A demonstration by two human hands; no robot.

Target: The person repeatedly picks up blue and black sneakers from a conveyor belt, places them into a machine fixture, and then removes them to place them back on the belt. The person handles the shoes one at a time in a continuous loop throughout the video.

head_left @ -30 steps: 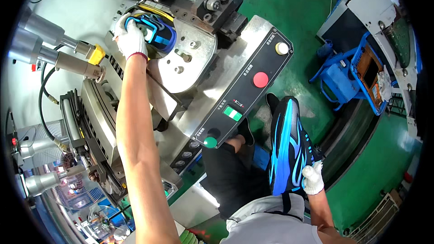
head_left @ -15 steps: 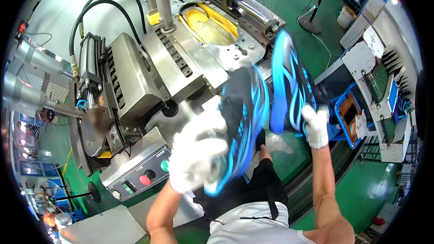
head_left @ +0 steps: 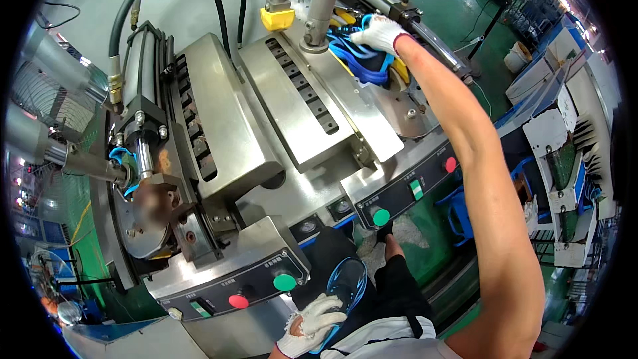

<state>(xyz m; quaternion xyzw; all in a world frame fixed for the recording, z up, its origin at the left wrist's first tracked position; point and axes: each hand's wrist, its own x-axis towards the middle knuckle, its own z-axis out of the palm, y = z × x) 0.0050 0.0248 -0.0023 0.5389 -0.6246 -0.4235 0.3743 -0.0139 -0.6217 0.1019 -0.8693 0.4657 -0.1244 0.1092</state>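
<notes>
My right hand (head_left: 380,34), in a white knit glove, reaches far forward with its fingers closed on a blue and black sports shoe (head_left: 364,61). That shoe sits in the yellow-lined recess of the machine's right-hand station, and my glove hides part of its top. Low in front of my body, my left hand (head_left: 310,327), also gloved, grips a second shoe (head_left: 349,286), black with bright blue edging, over my thigh. Its fingers lie across the shoe's side.
Above the recess stands a steel cylinder (head_left: 323,3), beside a yellow block (head_left: 277,20). Green buttons (head_left: 381,218) and red buttons (head_left: 238,301) line the front panels. Black hoses (head_left: 216,6) arch over the left station. A blue basket (head_left: 454,216) lies right of my legs.
My right hand has carried one shoe from the right side forward into the yellow-lined recess. My left hand has lowered the other shoe towards my lap. The view has shifted.
</notes>
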